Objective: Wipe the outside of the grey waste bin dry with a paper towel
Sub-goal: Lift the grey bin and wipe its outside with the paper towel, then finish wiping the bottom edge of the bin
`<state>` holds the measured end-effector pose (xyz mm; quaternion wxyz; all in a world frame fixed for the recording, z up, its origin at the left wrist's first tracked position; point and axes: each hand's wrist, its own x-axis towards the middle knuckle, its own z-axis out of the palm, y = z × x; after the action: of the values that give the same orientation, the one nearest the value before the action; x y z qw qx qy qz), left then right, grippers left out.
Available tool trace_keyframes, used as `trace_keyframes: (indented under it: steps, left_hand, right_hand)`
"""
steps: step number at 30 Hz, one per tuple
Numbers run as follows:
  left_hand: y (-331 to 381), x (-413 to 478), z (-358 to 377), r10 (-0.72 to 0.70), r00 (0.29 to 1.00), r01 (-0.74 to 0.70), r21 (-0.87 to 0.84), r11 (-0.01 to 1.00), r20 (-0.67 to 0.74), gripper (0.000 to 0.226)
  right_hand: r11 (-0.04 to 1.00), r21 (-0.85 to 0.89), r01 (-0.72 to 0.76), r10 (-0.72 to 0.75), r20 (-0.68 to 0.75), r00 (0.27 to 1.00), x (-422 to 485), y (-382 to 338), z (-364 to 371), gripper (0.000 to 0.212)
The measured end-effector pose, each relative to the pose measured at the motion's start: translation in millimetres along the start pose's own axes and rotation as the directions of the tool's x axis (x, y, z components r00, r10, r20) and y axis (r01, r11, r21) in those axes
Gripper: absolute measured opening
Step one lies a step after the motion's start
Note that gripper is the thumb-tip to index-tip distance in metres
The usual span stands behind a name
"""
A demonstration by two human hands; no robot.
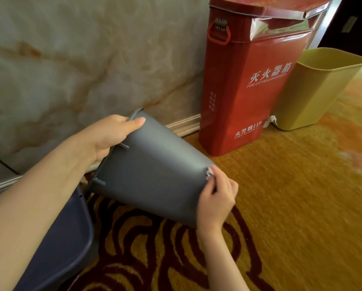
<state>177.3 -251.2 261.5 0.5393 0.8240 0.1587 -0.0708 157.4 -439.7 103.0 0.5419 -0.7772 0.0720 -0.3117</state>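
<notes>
The grey waste bin is tipped over the patterned carpet, left hand gripping its rim, right hand pinching a crumpled paper towel at the base edge. Best to turn the bin steadily, overlapping strokes.

Only text I can read is on the red box, upper right: "灭火器箱", "FIRE EXTINGUISHER BOX", and "119" lower down.

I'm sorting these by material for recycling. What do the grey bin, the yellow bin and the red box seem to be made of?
Grey bin: likely moulded plastic, matt, with moulded ribs under its rim. Yellow bin: probably plastic too, thin-walled with a dull sheen. Red box: looks like painted sheet metal, with a hinged side handle and partly peeled protective film near the top.
</notes>
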Motion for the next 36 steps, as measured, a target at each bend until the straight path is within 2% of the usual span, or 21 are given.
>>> trace_keyframes:
  steps: [3,4,6,7,8,9,11,12,14,15,17,21,24,26,28,31,34,36]
  left_hand:
    - [0,-1,-2,0.031,0.999,-0.034,0.058,0.998,0.04,0.029]
    - [1,-1,-2,0.036,0.998,-0.04,0.069,0.997,0.057,0.029]
    - [3,-1,-4,0.037,0.994,-0.048,0.105,0.993,0.1,0.027]
    - [4,-1,-6,0.035,0.99,-0.052,0.125,0.991,0.133,0.025]
    - [6,-2,-8,0.026,0.985,-0.049,0.138,0.989,0.168,0.022]
    - [7,-2,-11,0.016,0.981,-0.045,0.148,0.988,0.193,0.019]
    - [8,-2,-15,-0.01,0.979,-0.023,0.163,0.986,0.201,0.016]
    - [9,-2,-17,-0.022,0.982,-0.01,0.167,0.986,0.189,0.015]
    - [9,0,-16,-0.04,0.988,0.013,0.179,0.984,0.147,0.019]
    - [9,1,-14,-0.048,0.991,0.023,0.192,0.981,0.125,0.022]
    - [8,2,-8,-0.056,0.994,0.034,0.223,0.974,0.095,0.025]
    - [8,5,1,0.071,0.997,-0.072,0.329,0.941,0.015,0.003]
    - [11,2,3,0.205,0.978,-0.194,0.472,0.86,0.028,0.008]
    - [12,-1,3,0.293,0.954,-0.277,0.571,0.773,0.067,0.008]
    - [9,-4,0,0.353,0.93,-0.33,0.652,0.682,0.102,0.013]
    - [-8,-4,-12,0.375,0.922,-0.324,0.707,0.628,0.09,0.016]
    - [-38,-2,-27,0.341,0.934,-0.308,0.73,0.611,0.108,0.017]
    - [-59,-1,-39,0.321,0.941,-0.299,0.7,0.648,0.105,0.018]
  right_hand:
    - [0.986,-0.029,-0.164,0.165,0.012,0.986,-3,36,-22,0.023]
    - [0.963,-0.025,-0.269,0.27,0.002,0.963,-5,48,-28,0.022]
    - [0.831,0.036,-0.555,0.556,-0.016,0.831,-10,66,-38,0.022]
    - [0.766,0.06,-0.64,0.642,-0.023,0.766,-12,71,-43,0.022]
    - [0.763,0.067,-0.643,0.646,-0.032,0.763,-13,70,-45,0.023]
    - [0.813,0.049,-0.58,0.582,-0.028,0.813,-12,64,-45,0.022]
    - [0.929,0.014,-0.371,0.369,0.059,0.927,-8,45,-39,0.021]
    - [0.964,0.001,-0.265,0.262,0.132,0.956,-9,36,-33,0.022]
    - [0.992,-0.008,-0.125,0.123,0.223,0.967,-18,27,-22,0.022]
    - [0.993,-0.024,-0.114,0.117,0.222,0.968,-26,28,-19,0.022]
    - [0.974,-0.051,-0.22,0.226,0.183,0.957,-39,37,-19,0.021]
    - [0.885,-0.124,-0.449,0.465,0.179,0.867,-41,63,-28,0.018]
    - [0.788,0.017,-0.615,0.608,0.131,0.783,-22,63,-33,0.015]
    - [0.693,0.202,-0.692,0.653,0.23,0.721,-2,49,-33,0.015]
    - [0.628,0.339,-0.7,0.603,0.356,0.714,19,25,-31,0.019]
    - [0.618,0.387,-0.684,0.541,0.422,0.728,45,-14,-28,0.018]
    - [0.712,0.358,-0.604,0.429,0.46,0.777,60,-50,-23,0.015]
    - [0.816,0.341,-0.467,0.291,0.456,0.841,68,-75,-13,0.013]
